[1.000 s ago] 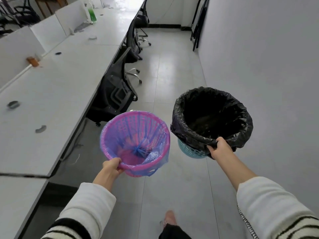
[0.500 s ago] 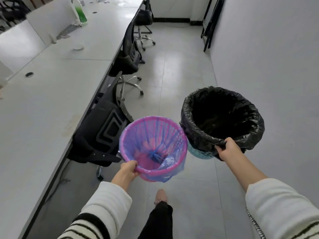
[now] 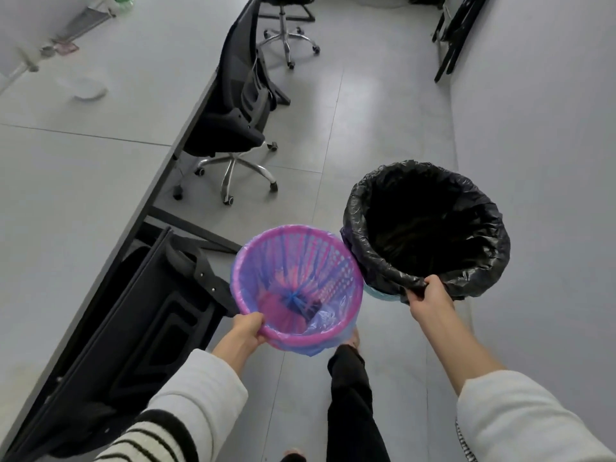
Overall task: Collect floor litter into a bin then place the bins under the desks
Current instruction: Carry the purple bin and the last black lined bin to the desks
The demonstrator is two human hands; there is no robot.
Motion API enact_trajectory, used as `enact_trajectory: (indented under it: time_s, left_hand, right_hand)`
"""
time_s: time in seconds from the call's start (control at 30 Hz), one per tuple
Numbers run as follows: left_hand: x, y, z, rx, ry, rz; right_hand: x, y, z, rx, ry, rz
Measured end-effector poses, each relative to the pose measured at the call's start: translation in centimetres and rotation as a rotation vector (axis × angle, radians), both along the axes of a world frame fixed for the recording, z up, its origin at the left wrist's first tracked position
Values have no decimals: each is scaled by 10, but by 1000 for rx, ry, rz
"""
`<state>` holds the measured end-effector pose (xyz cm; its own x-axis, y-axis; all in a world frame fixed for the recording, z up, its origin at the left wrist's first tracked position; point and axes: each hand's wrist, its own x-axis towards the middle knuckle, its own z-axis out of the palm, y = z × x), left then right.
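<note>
Evidently light, the pink slatted plastic bin and black-bagged bin hang from rim grips: left hand and right hand each curled over an edge.

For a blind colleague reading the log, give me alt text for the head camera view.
A person walks down an office aisle carrying two bins: the left hand grips a pink bin, the right hand a bin with a black liner. A long desk and black chairs line the left.

Even soft daylight, pale sheen on floor; wide-angle bending at edges; slight motion blur, desk top.
</note>
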<state>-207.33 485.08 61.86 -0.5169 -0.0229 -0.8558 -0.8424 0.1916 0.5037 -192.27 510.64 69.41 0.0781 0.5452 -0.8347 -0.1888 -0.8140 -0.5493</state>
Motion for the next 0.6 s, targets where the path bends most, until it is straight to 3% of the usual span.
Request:
enact_trajectory:
  time_s: [0.3,0.6]
  left_hand:
    - [-128,125,-123,-50,-106,218]
    - [-221,155,-337,0,-132,401]
  right_hand:
    - [-169,130,-123,-25,33,32]
    - [-257,174,-320,-79,111,25]
